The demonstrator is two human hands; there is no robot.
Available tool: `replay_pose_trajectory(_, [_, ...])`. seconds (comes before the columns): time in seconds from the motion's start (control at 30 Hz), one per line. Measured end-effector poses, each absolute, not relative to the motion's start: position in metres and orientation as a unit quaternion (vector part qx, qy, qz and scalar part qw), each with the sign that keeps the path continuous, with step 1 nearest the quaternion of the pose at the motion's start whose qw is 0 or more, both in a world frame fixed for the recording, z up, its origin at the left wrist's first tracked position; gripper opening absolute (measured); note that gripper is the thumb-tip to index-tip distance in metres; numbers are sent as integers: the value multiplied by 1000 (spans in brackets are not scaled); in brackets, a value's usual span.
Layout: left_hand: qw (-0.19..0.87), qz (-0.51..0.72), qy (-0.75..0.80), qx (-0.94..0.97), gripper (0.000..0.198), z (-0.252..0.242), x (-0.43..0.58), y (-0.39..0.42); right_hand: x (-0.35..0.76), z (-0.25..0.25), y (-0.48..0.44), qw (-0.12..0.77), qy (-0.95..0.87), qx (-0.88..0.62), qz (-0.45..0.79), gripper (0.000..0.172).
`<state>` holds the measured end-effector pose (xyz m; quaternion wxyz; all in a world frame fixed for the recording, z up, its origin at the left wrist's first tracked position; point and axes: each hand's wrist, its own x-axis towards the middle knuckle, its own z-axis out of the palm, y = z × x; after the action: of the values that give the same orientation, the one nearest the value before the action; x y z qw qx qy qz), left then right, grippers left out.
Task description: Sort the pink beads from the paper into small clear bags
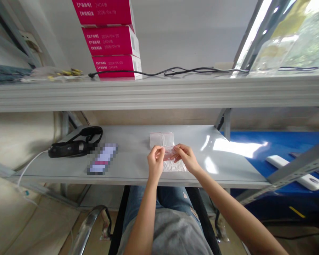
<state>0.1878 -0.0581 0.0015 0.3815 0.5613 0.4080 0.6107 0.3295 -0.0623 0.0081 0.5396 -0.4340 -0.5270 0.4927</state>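
Between my two hands is a small clear plastic bag [169,153] with a reddish line along its top edge. My left hand [156,160] pinches the bag's left top corner between thumb and fingers. At the right top corner, my right hand [185,156] pinches it too. Just behind the hands, a stack of similar clear bags [161,139] lies flat on the grey shelf. Under and in front of the held bag, more crumpled clear plastic [175,166] rests on the surface. Whether the held bag has anything inside, I cannot tell.
The grey work shelf [133,166] carries a black strapped headset [69,148] with a white cable and a pixelated phone-like object [102,159] at left. An upper shelf [159,94] holds stacked magenta boxes [111,40] and a black cable [154,73]. A metal post [300,166] stands at right.
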Motion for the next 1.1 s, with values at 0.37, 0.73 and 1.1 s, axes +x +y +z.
replay_pose_trajectory(0.37, [461,568,382,565,31,-4,191,-57,329,9,-63,525,-556,-418,490,35])
replay_pose_trajectory(0.73, [424,569,421,565,33,-10,189,-57,332,7,-63,494,-616,-429,438,36])
replay_pose_trajectory(1.1, [481,555,413,538,34,-11,190,-58,336,2,-61,481,-647,-434,403,32])
